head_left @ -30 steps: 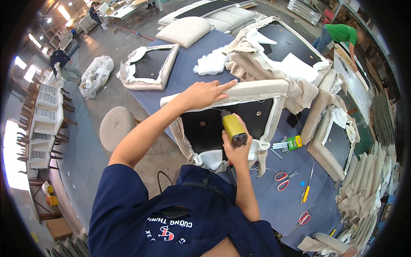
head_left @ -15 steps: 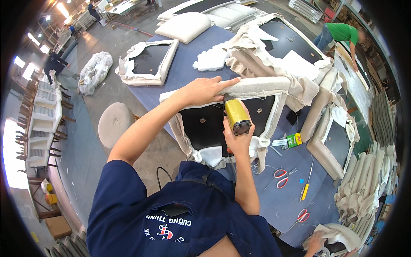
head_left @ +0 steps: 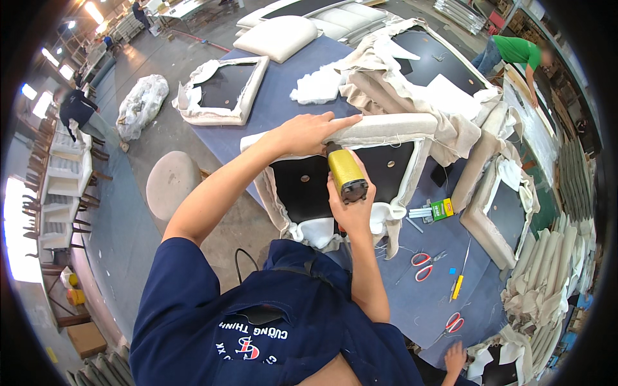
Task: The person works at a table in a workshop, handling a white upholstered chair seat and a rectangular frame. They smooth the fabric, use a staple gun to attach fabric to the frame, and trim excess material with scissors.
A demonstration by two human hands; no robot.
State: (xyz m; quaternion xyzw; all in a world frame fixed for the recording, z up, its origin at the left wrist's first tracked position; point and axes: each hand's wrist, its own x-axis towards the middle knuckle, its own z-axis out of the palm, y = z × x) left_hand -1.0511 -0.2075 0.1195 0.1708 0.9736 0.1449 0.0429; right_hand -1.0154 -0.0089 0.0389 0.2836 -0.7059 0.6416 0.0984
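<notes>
A beige upholstered chair seat (head_left: 394, 127) lies with its black underside (head_left: 386, 168) up in front of me. My left hand (head_left: 304, 134) grips its far fabric edge, the index finger stretched along the beige side. In my right hand (head_left: 353, 215) is a yellow staple gun (head_left: 346, 168), its nose against the inner side of that far edge, close to my left fingers. White padding (head_left: 317, 231) and loose fabric hang out at the seat's near edge. The fingertips of my left hand are partly hidden behind the fabric.
On the blue table lie a box of staples (head_left: 441, 209), red-handled pliers (head_left: 422, 266), red-handled scissors (head_left: 454, 323) and a yellow-handled tool (head_left: 458, 286). More seats (head_left: 248, 96) and fabric surround me. A round stool (head_left: 172, 186) stands left. Another person's hand (head_left: 455, 360) is at lower right.
The staple gun and my right hand have shifted a little left along the far edge. My left hand stays put. A person at far left and the other hand at lower right have moved.
</notes>
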